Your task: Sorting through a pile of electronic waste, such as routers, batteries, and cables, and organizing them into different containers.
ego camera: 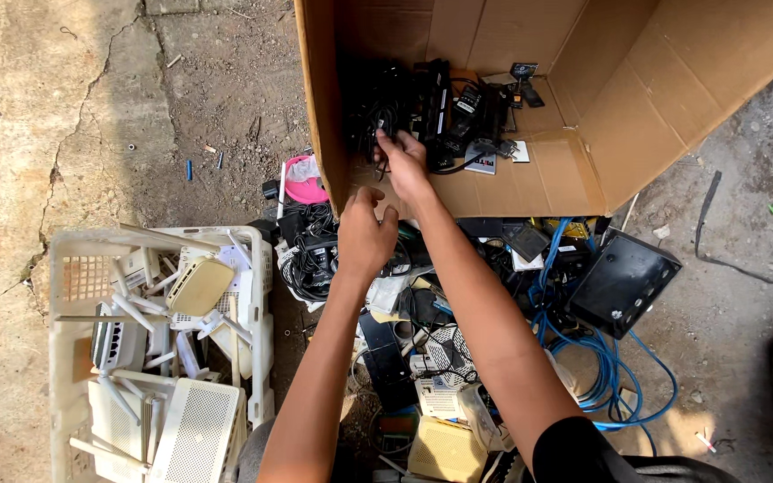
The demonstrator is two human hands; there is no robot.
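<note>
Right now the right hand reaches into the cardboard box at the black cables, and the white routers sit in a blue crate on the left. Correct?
Not quite. The head view shows the crate is white, not blue. The right hand does reach into the cardboard box at the black cables, and the white routers sit left.

Your cardboard box (583, 170) lies on its side ahead of you, adapters and cords (440, 112) piled at its back. A crate (73, 268) of routers (194, 429) sits on the ground left; a cable (601, 358) heap lies right.

An outdoor scrap-sorting yard: cracked concrete ground (64, 98), heaped old routers (185, 429) and cables (601, 358).
</note>
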